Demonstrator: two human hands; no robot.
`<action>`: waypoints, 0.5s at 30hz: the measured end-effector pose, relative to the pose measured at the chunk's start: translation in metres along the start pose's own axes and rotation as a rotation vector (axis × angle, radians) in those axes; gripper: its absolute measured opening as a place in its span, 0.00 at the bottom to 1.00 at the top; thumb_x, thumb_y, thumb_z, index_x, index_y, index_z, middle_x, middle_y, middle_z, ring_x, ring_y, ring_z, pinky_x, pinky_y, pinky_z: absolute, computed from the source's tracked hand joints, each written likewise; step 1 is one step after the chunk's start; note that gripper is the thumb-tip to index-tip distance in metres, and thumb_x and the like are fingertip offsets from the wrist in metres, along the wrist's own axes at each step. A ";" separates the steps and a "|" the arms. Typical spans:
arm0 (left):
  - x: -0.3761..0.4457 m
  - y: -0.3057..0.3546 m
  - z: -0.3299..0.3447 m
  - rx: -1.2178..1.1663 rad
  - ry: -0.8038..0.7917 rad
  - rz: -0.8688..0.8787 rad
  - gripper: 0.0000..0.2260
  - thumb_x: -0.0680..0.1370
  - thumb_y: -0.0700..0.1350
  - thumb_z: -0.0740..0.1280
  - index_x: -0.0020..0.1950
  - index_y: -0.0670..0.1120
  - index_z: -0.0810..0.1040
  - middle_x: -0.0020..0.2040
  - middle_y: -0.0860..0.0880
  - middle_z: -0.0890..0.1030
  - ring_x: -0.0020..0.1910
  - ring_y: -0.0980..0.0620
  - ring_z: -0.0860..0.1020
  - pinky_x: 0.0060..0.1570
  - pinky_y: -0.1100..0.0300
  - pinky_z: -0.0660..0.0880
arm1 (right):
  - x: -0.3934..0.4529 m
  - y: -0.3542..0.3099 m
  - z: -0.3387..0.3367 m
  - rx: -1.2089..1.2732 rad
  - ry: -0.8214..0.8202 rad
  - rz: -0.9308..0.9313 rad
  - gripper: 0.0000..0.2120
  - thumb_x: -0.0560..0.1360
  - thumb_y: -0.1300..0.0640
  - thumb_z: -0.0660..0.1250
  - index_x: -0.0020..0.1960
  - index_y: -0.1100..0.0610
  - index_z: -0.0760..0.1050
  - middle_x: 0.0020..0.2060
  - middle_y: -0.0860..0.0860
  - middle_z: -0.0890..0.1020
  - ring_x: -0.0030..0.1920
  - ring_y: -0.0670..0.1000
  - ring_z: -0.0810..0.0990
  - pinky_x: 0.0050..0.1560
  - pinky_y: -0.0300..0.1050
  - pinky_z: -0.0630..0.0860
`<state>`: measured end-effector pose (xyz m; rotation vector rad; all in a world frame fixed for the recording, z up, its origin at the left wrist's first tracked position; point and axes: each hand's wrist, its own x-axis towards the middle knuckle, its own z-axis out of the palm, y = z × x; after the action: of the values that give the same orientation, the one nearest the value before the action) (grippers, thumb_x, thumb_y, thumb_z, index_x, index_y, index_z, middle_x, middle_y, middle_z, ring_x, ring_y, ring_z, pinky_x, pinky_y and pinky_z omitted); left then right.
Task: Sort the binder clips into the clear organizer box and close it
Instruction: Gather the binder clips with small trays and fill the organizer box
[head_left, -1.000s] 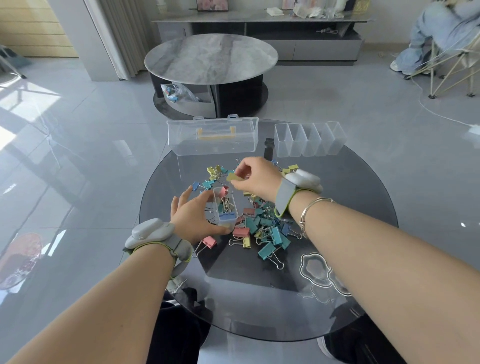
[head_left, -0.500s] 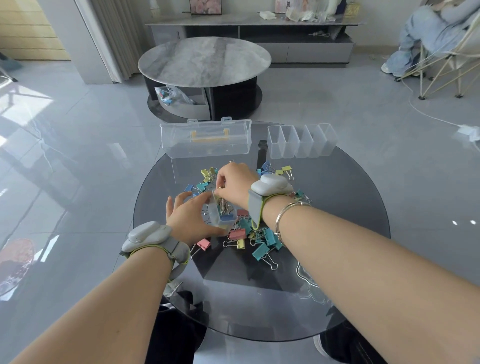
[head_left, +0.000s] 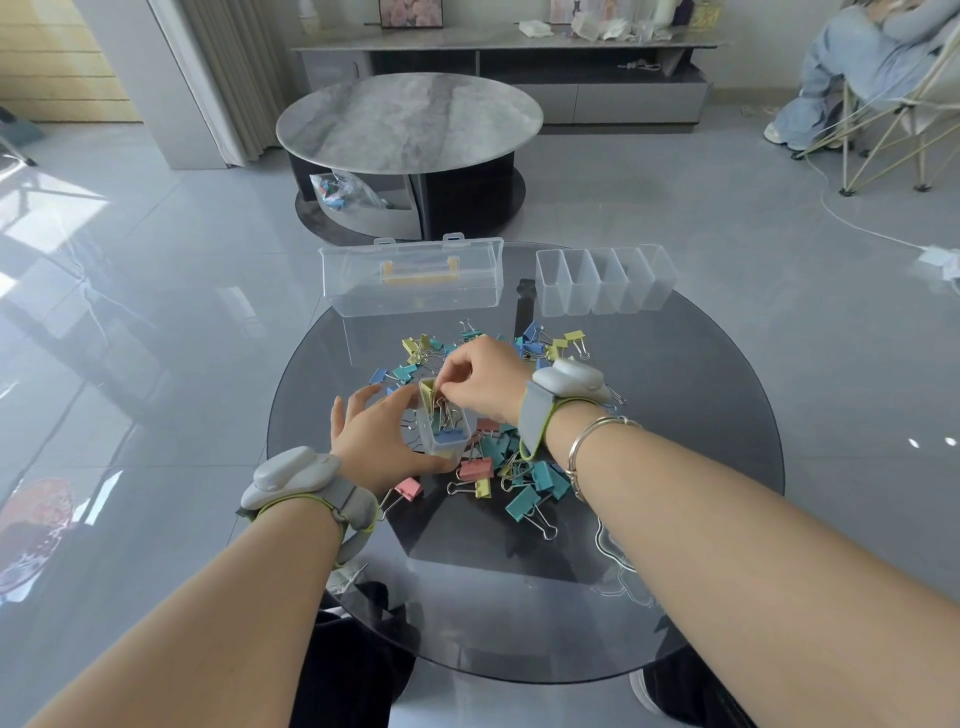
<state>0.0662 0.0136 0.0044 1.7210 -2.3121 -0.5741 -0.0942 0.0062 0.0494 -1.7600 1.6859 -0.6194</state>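
Coloured binder clips (head_left: 519, 467) lie in a loose pile on the round dark glass table (head_left: 701, 467). My left hand (head_left: 379, 441) grips a small clear bin (head_left: 447, 431) that holds several clips. My right hand (head_left: 483, 374) is right above the bin's mouth, its fingertips pinched on a yellow binder clip (head_left: 430, 391) at the rim. The clear organizer box (head_left: 413, 278) with a yellow handle stands at the table's far edge. Beside it on the right sits a row of clear bins (head_left: 602, 280), nothing visible in them.
A marble-topped coffee table (head_left: 410, 119) stands beyond the glass table, a long low cabinet (head_left: 498, 67) behind it. A person sits in a folding chair (head_left: 883, 104) at the far right. A white cable (head_left: 872, 228) runs over the grey tile floor.
My right hand came down and left from above the pile to the mouth of the small bin, carrying the yellow clip. My left hand kept hold of the bin.
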 end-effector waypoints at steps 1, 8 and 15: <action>0.000 0.000 0.000 -0.005 0.002 -0.001 0.36 0.64 0.67 0.72 0.68 0.59 0.65 0.65 0.59 0.72 0.74 0.47 0.53 0.72 0.43 0.42 | -0.001 0.001 0.000 0.062 0.044 0.013 0.08 0.70 0.64 0.65 0.40 0.57 0.83 0.33 0.46 0.80 0.36 0.44 0.77 0.39 0.38 0.73; 0.000 0.003 0.000 -0.017 -0.015 -0.008 0.35 0.66 0.66 0.72 0.69 0.58 0.65 0.68 0.58 0.70 0.75 0.47 0.52 0.72 0.42 0.40 | -0.006 0.009 0.002 0.011 0.066 -0.021 0.13 0.70 0.63 0.63 0.41 0.49 0.84 0.39 0.44 0.77 0.42 0.46 0.76 0.46 0.43 0.74; -0.001 0.004 -0.001 -0.018 -0.020 -0.013 0.34 0.66 0.65 0.72 0.69 0.58 0.65 0.69 0.57 0.70 0.75 0.47 0.52 0.72 0.41 0.40 | -0.005 0.009 0.003 0.104 0.059 -0.023 0.13 0.71 0.61 0.63 0.42 0.47 0.84 0.39 0.43 0.74 0.36 0.42 0.69 0.43 0.44 0.69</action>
<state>0.0637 0.0156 0.0067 1.7313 -2.3041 -0.6153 -0.0987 0.0119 0.0418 -1.7045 1.6443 -0.7624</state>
